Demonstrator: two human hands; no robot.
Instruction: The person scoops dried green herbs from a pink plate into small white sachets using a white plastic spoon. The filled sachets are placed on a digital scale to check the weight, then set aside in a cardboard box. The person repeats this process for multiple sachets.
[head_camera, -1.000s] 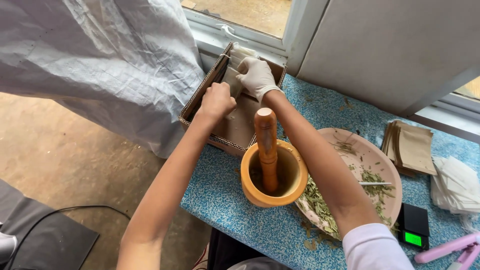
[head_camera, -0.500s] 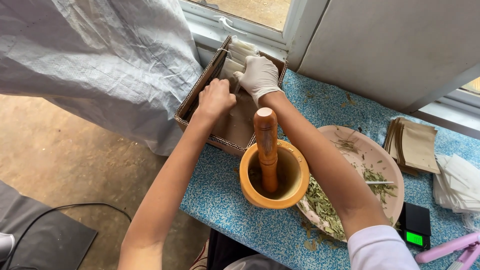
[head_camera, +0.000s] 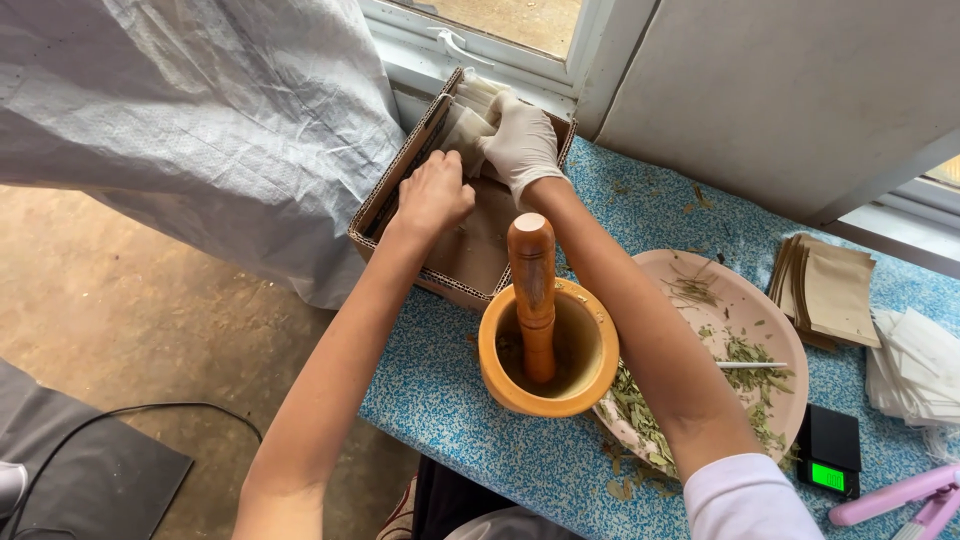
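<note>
Nearest to you on the blue speckled bench (head_camera: 470, 440) stands a wooden mortar (head_camera: 548, 350) with its pestle (head_camera: 533, 290) upright inside, just beside a pink plate (head_camera: 745, 330) of dried herbs. Beyond it, your bare left hand (head_camera: 432, 192) is curled inside the cardboard box (head_camera: 395, 195); whether its grip holds something, you cannot tell. Your gloved right hand (head_camera: 520, 145) holds pale sachets (head_camera: 470, 118) at the far end of the box.
</note>
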